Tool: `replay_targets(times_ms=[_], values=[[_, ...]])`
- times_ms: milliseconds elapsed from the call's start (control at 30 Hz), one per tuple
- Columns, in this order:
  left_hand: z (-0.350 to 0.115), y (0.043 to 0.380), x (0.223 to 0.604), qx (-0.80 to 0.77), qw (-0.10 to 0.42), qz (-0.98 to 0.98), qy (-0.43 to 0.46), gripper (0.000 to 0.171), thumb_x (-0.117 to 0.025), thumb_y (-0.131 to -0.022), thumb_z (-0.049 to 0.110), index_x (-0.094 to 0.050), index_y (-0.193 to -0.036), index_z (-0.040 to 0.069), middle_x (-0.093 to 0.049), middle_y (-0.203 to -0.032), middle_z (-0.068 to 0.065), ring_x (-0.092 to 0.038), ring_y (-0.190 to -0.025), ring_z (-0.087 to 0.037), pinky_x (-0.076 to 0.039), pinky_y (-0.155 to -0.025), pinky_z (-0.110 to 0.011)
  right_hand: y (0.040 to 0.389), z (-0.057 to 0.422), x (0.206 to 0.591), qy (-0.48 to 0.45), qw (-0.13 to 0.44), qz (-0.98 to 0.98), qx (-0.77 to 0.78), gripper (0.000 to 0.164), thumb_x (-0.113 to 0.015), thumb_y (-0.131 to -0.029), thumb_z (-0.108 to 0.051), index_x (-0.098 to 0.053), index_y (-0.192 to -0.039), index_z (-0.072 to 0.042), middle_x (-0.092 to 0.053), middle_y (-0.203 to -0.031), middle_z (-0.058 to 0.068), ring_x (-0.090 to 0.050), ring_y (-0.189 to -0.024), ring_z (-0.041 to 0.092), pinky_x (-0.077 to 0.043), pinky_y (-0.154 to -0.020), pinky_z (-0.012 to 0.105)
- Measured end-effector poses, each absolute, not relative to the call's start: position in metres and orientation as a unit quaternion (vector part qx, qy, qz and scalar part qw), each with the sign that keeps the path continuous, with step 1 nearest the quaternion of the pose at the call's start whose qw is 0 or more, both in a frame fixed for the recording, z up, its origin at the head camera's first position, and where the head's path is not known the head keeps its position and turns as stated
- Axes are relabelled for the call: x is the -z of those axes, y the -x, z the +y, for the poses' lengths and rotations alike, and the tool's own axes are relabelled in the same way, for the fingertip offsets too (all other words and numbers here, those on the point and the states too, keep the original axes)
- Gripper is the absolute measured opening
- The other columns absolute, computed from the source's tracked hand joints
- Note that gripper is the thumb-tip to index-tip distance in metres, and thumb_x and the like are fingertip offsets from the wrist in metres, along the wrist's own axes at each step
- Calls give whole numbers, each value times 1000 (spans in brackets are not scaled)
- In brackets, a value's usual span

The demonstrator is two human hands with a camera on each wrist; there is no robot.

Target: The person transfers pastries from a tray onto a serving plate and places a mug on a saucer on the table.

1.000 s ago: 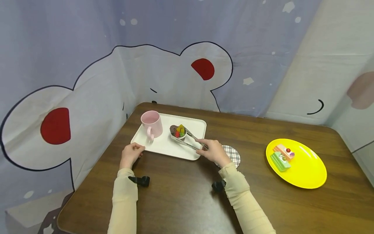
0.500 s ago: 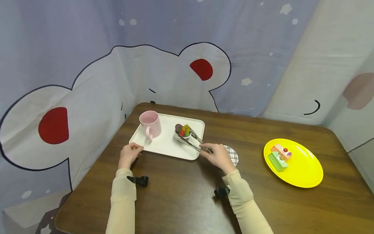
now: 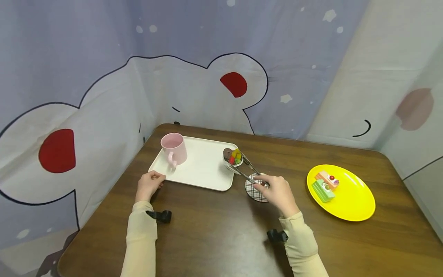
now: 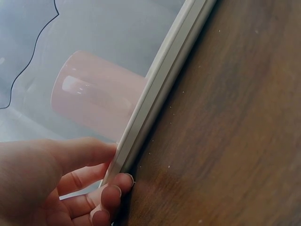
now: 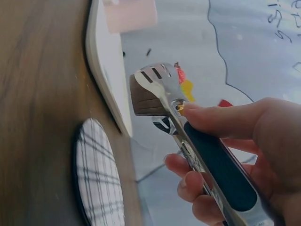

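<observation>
My left hand (image 3: 148, 185) pinches the near left edge of the white tray (image 3: 200, 171); in the left wrist view the thumb lies above the rim and fingertips below it. A pink mug (image 3: 179, 151) stands on the tray's left part. My right hand (image 3: 278, 193) grips metal tongs with a dark green handle (image 5: 221, 169). Between the tongs' ends sits a small dessert cup (image 3: 232, 157) topped with chocolate-brown, yellow, red and green pieces. In the right wrist view the cup hangs above the table, at the tray's right end. Under the tongs lies a round plaid coaster (image 3: 255, 193).
A yellow oval plate (image 3: 351, 200) lies on the wooden table (image 3: 214, 231) at the right. On its left side rest a green cake slice (image 3: 323, 191) and an orange one (image 3: 327, 179). A patterned curtain (image 3: 194, 88) hangs behind the table.
My right hand has carried the dessert cup in the tongs rightward, from the tray's middle to its right edge. The left hand has kept its hold on the tray. The view shifts slightly.
</observation>
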State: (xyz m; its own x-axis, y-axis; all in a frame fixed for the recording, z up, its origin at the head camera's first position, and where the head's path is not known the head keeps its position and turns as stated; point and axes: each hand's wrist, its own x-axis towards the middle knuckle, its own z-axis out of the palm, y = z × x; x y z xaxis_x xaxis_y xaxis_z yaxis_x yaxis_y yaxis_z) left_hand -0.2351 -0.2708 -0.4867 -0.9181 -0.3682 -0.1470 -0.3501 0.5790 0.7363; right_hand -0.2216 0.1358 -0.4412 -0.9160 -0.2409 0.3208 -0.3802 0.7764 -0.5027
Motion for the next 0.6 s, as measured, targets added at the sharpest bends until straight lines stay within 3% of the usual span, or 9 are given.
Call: replay_targets(times_ms=[200, 433, 600], values=[[-271, 235, 487, 412, 16, -890, -197, 29, -61, -90, 25, -65, -101, -2, -68, -73, -6, -59, -64, -9, -41, -63, -24, 219, 156, 436, -141, 115, -941, -287, 23, -75, -81, -22, -76, -102, -13, -75, -96, 13, -70, -81, 31, -51, -69, 43], [-273, 233, 489, 408, 10, -891, -197, 30, -60, -91, 27, -66, -101, -1, -69, -73, -4, -60, -64, -8, -42, -63, -24, 220, 180, 426, -125, 120, -942, -287, 22, -74, -82, -20, -76, -102, -10, -75, -89, 13, -54, -62, 21, -41, -59, 33], [-272, 235, 490, 408, 12, -892, -196, 30, -60, -91, 27, -66, -101, -1, -68, -72, -2, -59, -65, -8, -42, -63, -24, 217, 201, 420, -107, 116, -943, -293, 23, -73, -85, -19, -75, -105, -7, -75, -95, 15, -58, -68, 23, -43, -63, 32]])
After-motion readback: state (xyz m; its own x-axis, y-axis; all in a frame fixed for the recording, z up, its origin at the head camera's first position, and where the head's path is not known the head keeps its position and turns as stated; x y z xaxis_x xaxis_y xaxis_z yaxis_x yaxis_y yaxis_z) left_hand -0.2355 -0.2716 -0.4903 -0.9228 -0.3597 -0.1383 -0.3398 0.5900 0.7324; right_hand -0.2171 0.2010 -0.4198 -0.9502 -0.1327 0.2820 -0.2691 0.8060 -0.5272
